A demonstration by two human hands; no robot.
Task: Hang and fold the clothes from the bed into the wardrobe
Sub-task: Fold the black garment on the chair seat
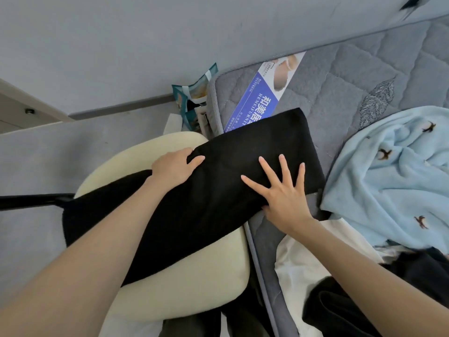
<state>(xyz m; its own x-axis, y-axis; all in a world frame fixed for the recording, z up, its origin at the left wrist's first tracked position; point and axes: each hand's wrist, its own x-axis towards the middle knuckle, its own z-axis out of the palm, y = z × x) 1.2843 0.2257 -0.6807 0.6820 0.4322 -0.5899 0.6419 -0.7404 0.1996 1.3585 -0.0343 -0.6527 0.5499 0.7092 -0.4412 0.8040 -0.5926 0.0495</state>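
Note:
A long folded black garment (218, 181) lies across the cream chair seat (189, 283) and the corner of the grey quilted mattress (352, 76). My left hand (173, 167) grips the garment's upper edge near its middle, fingers curled over the fold. My right hand (283, 188) presses flat on the garment with fingers spread, close to the mattress edge. To the right on the bed lie a light blue patterned garment (393, 176), a white garment (308, 271) and dark clothes (364, 300).
A blue and white printed label (260, 93) lies on the mattress behind the black garment. A teal paper bag (192, 98) stands between bed and wall. The chair's black arm (29, 200) sticks out left over the grey floor.

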